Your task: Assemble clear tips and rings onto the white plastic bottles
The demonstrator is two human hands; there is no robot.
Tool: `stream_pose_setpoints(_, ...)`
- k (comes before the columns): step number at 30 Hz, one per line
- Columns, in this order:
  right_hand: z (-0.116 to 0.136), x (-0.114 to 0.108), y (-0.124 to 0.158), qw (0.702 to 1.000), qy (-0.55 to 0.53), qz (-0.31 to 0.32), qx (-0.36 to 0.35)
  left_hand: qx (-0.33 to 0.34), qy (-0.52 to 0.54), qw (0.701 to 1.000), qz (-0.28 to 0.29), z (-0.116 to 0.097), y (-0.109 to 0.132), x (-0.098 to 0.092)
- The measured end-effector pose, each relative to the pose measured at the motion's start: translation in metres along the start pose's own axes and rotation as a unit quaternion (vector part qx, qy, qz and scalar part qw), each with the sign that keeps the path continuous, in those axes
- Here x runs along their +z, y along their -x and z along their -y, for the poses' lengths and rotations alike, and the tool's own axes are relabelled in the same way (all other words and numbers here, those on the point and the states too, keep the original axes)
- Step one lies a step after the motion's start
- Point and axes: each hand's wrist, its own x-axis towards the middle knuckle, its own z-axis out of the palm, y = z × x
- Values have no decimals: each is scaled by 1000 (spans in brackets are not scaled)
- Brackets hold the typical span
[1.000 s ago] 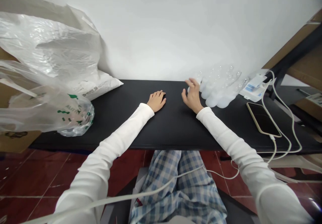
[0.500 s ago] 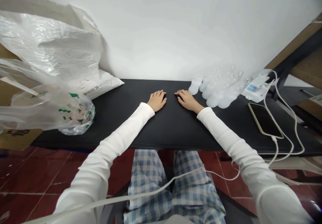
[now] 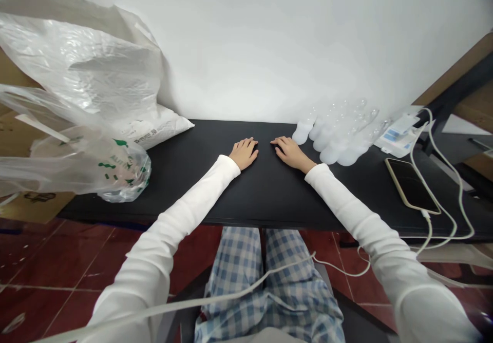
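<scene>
Palm down on the black tabletop (image 3: 265,194) rests my left hand (image 3: 244,153), its fingers stretched out and nothing in it. My right hand (image 3: 289,152) also lies flat with fingers apart, a short gap to the right of the left one. Just beyond the right hand stands a cluster of several white, translucent rounded pieces with clear tops (image 3: 341,135); they look like small plastic bottles or bulbs, and I cannot tell which. The right hand is close to the leftmost piece but seems not to hold it.
At the left stand a large white plastic bag (image 3: 100,60) and a clear bag with green print (image 3: 123,166). To the right lie a phone (image 3: 413,185) on a white cable (image 3: 456,166) and a white-and-blue packet (image 3: 398,135). Another cable (image 3: 231,296) crosses above my lap.
The view has shifted slightly, so the table things sit a little further right. My knees have come closer together. Both hands stay flat on the table.
</scene>
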Motion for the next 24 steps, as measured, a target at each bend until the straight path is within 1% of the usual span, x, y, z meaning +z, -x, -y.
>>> stream_pose_setpoints(6, 2, 0, 1, 1000, -1, -6, -1, 0, -7, 1000, -1, -2, 1, -1)
stream_pose_setpoints(8, 6, -4, 1, 1000, -2, -29, -9, -2, -9, 1000, 2, -2, 2, -2)
stream_pose_setpoints(9, 9, -7, 2, 998, 0, -55, -12, -4, -11, 1000, 3, -2, 2, -2)
stream_pose_setpoints(11, 15, -13, 2, 991, 16, -133, -6, -6, -14, 1000, 5, -3, 2, -2)
stream_pose_setpoints(14, 20, -25, 2, 967, 42, -247, 38, -6, -14, 1000, 8, -2, 2, -2)
stream_pose_setpoints(16, 19, -33, 2, 952, 46, -293, 75, -4, -13, 1000, 7, -2, 2, -2)
stream_pose_setpoints(17, 17, -36, 3, 947, 44, -306, 91, -3, -12, 1000, 6, -1, 2, -2)
stream_pose_setpoints(20, 13, -42, 4, 939, 43, -314, 133, 0, -5, 1000, 2, 0, 1, -2)
stream_pose_setpoints(24, 11, -42, 5, 940, 38, -293, 169, 1, 5, 1000, -1, 1, 1, -1)
